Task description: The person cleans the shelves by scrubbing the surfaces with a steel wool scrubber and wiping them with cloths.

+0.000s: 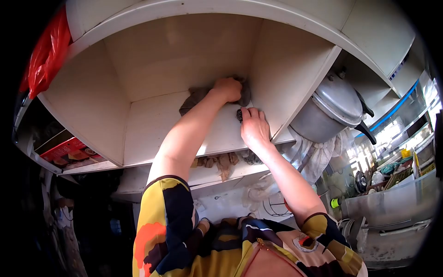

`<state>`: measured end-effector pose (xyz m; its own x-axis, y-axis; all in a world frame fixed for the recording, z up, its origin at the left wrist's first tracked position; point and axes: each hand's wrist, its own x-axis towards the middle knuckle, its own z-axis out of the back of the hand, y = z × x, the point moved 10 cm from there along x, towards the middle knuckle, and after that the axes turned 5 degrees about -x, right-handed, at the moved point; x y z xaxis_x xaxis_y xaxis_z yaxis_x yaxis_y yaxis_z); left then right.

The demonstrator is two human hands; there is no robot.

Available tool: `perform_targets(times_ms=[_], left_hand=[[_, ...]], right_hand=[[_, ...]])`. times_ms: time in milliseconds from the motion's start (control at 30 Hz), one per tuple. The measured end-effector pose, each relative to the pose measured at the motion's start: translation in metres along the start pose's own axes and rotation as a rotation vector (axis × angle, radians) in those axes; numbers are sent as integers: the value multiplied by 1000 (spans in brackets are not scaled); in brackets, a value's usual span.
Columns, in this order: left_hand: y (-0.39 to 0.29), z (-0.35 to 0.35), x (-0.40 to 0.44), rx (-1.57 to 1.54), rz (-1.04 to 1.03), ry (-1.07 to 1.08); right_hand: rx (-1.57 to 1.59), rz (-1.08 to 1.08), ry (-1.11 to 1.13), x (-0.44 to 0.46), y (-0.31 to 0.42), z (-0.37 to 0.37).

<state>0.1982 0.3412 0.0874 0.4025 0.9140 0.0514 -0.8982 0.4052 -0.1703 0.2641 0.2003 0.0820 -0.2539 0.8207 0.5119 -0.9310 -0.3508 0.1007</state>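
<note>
From here I'd call this wiping — the left hand (pixel 227 89) clenched on the grey cloth (pixel 193 100) at the back of the shelf (pixel 159 122), the right hand (pixel 255 127) by a dark lump (pixel 239 115), grip unclear — the next stroke wanting steady pressure.

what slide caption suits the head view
Left hand on grey cloth, right hand at a dark object, inside a cabinet.

One view, head-worn. Camera sits above the wearer's shirt (pixel 217 258), on the near side of the fingers (pixel 254 112), facing forward and down into the shelf compartment (pixel 180 51). Range: near. Wide-angle, curved black borders; coverage reaches the pot (pixel 314 120) right of the fingers, red bag (pixel 48 53) far left.
</note>
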Motion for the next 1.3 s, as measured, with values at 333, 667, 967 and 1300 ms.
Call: perform_targets(times_ms=[333, 667, 967, 1300], left_hand=[[164, 37, -150, -186, 403, -189], [178, 40, -150, -187, 377, -224], [170, 23, -179, -26, 299, -201], [211, 19, -221, -143, 433, -137]], right_hand=[[-540, 28, 84, 89, -2, -58], [-731, 54, 203, 132, -12, -90], [-183, -80, 93, 104, -5, -82], [-85, 55, 262, 40, 51, -54]])
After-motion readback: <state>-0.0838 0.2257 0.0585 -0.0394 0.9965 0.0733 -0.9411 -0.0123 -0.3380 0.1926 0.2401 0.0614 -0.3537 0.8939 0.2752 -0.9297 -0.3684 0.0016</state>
